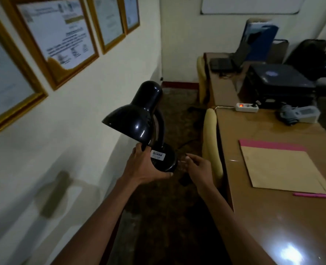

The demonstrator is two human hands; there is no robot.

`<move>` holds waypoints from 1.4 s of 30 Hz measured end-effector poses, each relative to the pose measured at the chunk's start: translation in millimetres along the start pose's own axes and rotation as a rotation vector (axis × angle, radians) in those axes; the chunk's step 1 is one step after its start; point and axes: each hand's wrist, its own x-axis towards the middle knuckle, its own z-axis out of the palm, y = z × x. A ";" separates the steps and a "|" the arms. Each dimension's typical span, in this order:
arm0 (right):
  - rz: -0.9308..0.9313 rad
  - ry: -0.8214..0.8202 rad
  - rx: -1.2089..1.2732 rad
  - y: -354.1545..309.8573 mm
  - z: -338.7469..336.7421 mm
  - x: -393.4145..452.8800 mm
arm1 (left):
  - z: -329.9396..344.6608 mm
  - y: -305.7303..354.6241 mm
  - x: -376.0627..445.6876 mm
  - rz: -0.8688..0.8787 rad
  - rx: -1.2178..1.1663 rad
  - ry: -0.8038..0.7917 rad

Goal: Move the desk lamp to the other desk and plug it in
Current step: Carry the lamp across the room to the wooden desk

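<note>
A black desk lamp (137,119) with a dome shade and curved neck hangs in the air over the floor, tilted. My left hand (145,167) grips its round base from below and the left. My right hand (198,169) is just right of the base, fingers curled toward a dark cord or plug beneath it; whether it holds anything is unclear. A white power strip (247,107) with a lit red switch lies on the brown desk (273,217) to the right.
On the desk lie a brown envelope over a pink folder (280,167), a pink pen (311,195), a grey device (298,114) and a printer (280,81). A yellow chair (213,142) stands at the desk's left edge. Framed certificates (57,35) hang on the left wall.
</note>
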 end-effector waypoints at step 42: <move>-0.244 0.507 0.438 -216.6 -215.1 499.1 | 106.8 223.4 591.2 0.649 0.034 -0.231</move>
